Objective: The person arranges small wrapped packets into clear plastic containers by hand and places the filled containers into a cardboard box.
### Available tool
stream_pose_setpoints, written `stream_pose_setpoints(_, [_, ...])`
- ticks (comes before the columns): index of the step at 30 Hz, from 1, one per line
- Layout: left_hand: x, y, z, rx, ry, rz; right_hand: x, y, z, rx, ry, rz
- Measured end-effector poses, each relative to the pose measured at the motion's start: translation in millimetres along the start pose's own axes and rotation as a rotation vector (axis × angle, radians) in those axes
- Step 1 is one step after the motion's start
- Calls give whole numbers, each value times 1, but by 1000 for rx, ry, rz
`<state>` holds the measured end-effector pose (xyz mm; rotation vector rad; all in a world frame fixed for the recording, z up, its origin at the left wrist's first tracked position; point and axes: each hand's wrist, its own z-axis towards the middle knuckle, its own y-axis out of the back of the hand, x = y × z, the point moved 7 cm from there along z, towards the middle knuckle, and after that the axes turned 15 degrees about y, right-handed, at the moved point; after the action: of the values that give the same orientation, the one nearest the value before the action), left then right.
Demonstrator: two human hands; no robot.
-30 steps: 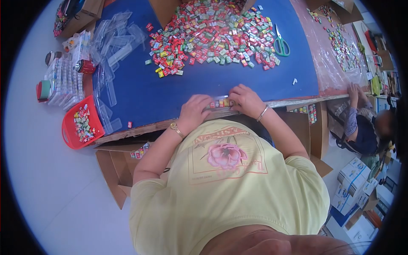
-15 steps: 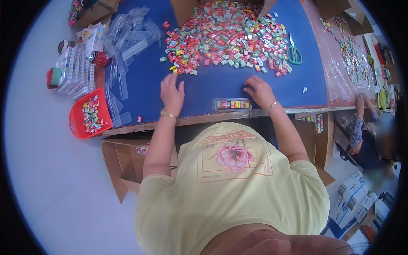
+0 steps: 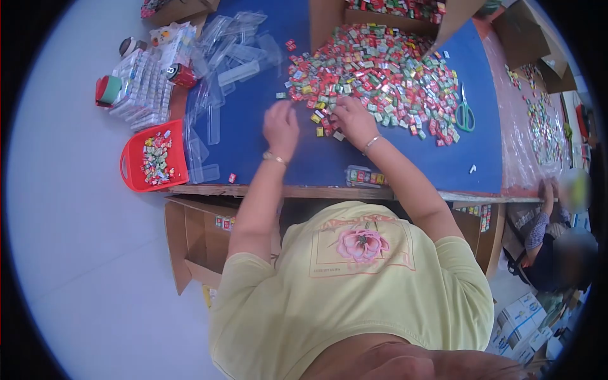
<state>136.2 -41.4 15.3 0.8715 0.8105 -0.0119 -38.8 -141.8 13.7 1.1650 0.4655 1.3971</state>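
Note:
A wide pile of small red, green, yellow and white boxes [image 3: 373, 69] spreads over the blue tabletop. My right hand [image 3: 356, 123] is at the near left edge of this pile, fingers bent together among the loose boxes; what they grip is hidden. Left of it, my left hand [image 3: 280, 130] hovers over the blue surface with fingers curled, smeared by motion, close to one stray green box [image 3: 280, 95]. A clear plastic tray [image 3: 364, 177] holding a row of the small boxes lies at the table's front edge, partly covered by my right forearm.
Clear plastic cases [image 3: 237, 73] lie at the left. A red scoop [image 3: 154, 158] of boxes sits at the left corner. Green-handled scissors [image 3: 465, 114] lie right of the pile. An open carton [image 3: 392, 22] stands behind it. Another person's hands [image 3: 548, 189] are at far right.
My right hand has moved from beside the tray forward and left to the pile's edge. The left hand stays near the pile's left side. The whole view has shifted.

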Motion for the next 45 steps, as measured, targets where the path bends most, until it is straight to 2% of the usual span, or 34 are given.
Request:
stream_pose_setpoints(2, [30,12,52,-101,63,182,-7,7,-11,-47,-39,-21])
stream_pose_setpoints(4, [45,1,101,26,225,193,-4,13,-13,-69,-54,-46])
stream_pose_setpoints(5, [41,-5,121,22,224,182,0,14,-13,-64,-60,-29])
stream_pose_setpoints(7, [45,-35,147,255,344,196,7,18,-16,-49,-71,1])
stream_pose_setpoints(11, [60,-60,159,338,472,111,6,40,-33,-113,-69,-15])
stream_pose_setpoints(13, [53,-27,146,64,299,116,0,50,-49,-93,-93,1])
stream_pose_setpoints(15, [-2,47,93,-278,-49,-21,-9,55,-64,-63,-163,52])
stream_pose_setpoints(17, [-27,68,30,-96,-96,94,-1,53,-60,-48,-111,79])
stream_pose_setpoints(19, [-37,68,-38,86,-259,79,17,46,-51,-21,2,131])
stream_pose_setpoints(21, [-36,57,-87,258,-365,114,15,26,-44,17,-12,125])
stream_pose_setpoints(25, [-38,32,-103,372,-364,143,-1,-11,-23,95,-41,104])
stream_pose_setpoints(30, [-58,19,-91,439,-353,112,-5,-1,-21,118,-69,85])
stream_pose_setpoints(33, [-58,16,-76,276,-221,28,-9,2,-35,118,-98,115])
stream_pose_setpoints(36, [-54,2,-63,329,-96,92,-4,11,-41,92,-149,153])
stream_pose_setpoints(39, [-50,-2,-70,372,-25,134,-12,17,-54,149,-454,210])
stream_pose_setpoints(40, [-46,0,-79,397,-21,160,-10,21,-53,154,-448,209])
stream_pose_setpoints(43, [-40,7,-92,417,-5,181,-3,33,-49,186,-381,-107])
stream_pose_setpoints(44, [-40,8,-95,410,4,168,-2,31,-47,185,-380,-104])
stream_pose_setpoints(45, [-40,9,-96,402,14,154,4,30,-38,144,-261,-120])
